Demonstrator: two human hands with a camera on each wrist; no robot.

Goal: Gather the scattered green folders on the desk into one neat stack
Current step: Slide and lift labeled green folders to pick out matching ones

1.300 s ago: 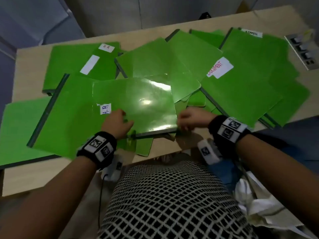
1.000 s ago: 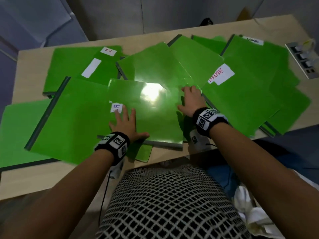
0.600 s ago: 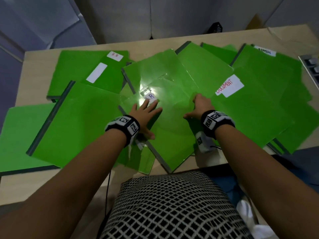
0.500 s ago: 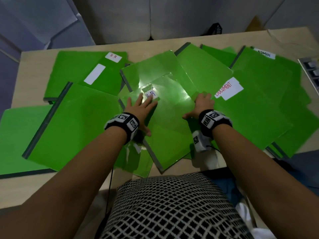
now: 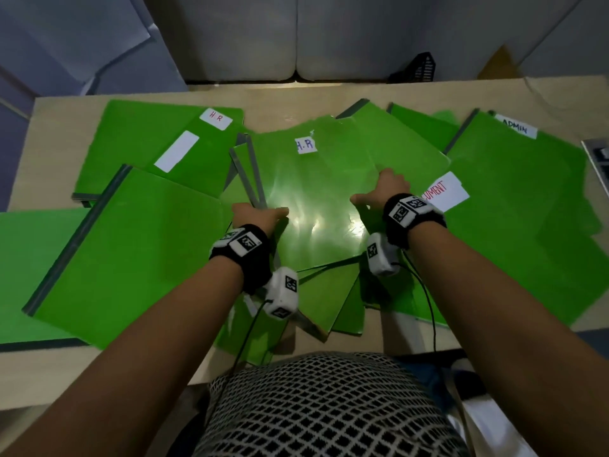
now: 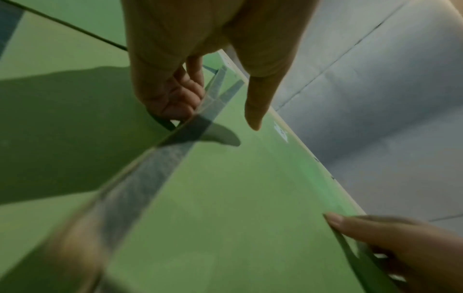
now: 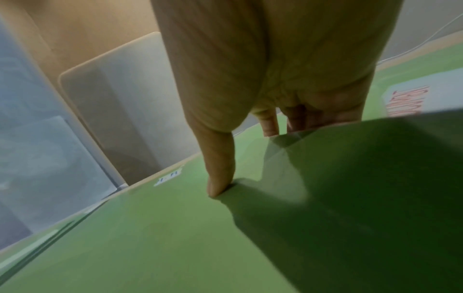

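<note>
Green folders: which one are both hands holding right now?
The central folder with the blue H.R label. The left hand grips its spine edge, the right hand its opposite edge; the others lie untouched around it.

Dim room light from overhead, and it throws a hard white glare patch on the glossy green folder at the centre of the head view, while the frame's corners bow outward with wide-angle stretch and the far wall goes soft. The left wrist view is murky and washed grey-green, the left hand casting a dark shadow across the cover, and the near bottom-left corner smears into blur. The right wrist view is just as dull: the right hand casts a heavy shadow over the lower right, edges soft and warped
</note>
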